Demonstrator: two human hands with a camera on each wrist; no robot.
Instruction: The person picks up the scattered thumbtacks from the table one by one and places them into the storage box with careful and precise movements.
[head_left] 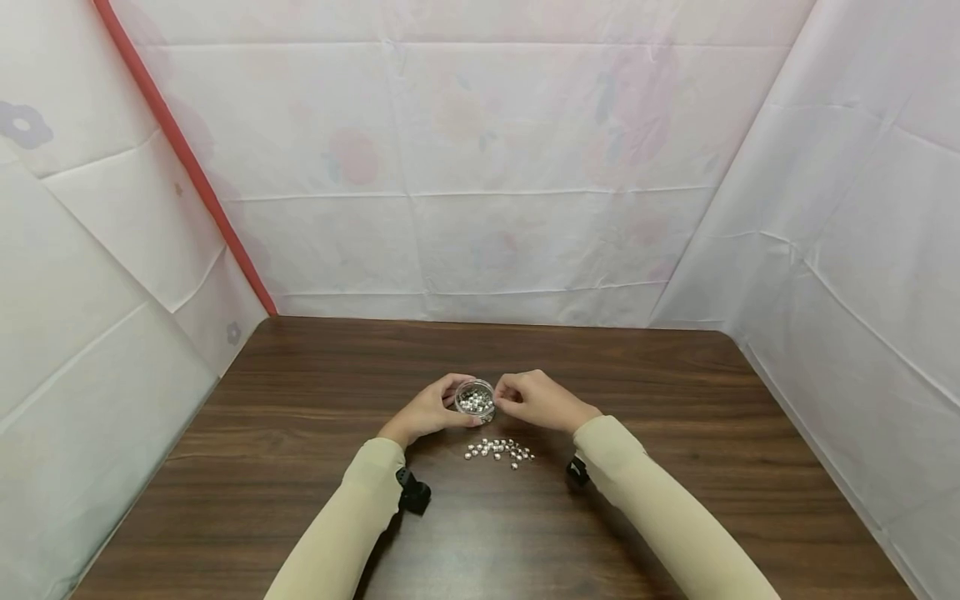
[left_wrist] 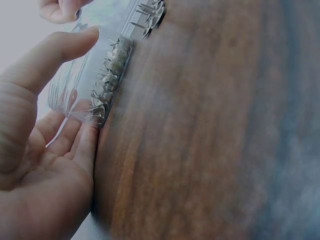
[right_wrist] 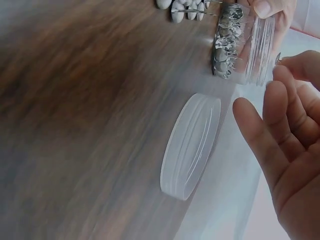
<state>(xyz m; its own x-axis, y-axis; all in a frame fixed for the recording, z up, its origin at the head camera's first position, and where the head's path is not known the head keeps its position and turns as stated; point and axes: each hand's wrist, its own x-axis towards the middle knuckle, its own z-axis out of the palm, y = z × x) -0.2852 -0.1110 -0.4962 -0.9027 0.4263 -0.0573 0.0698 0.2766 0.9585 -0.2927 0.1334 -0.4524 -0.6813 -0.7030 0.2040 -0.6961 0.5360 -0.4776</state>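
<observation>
A small clear plastic jar holding many silver thumbtacks stands upright on the table, its mouth uncovered. My left hand grips the jar, with the thumb on the near side and the fingers around the far side. At the right of the jar's rim, my right hand pinches a thumbtack between thumb and forefinger; only a bit of it shows. More thumbtacks lie loose on the tabletop just in front of the jar.
A translucent lid rests on the table below the right hand in the right wrist view; I cannot make it out in the head view. The brown wood-grain table is bordered by white cloth walls at the back and sides.
</observation>
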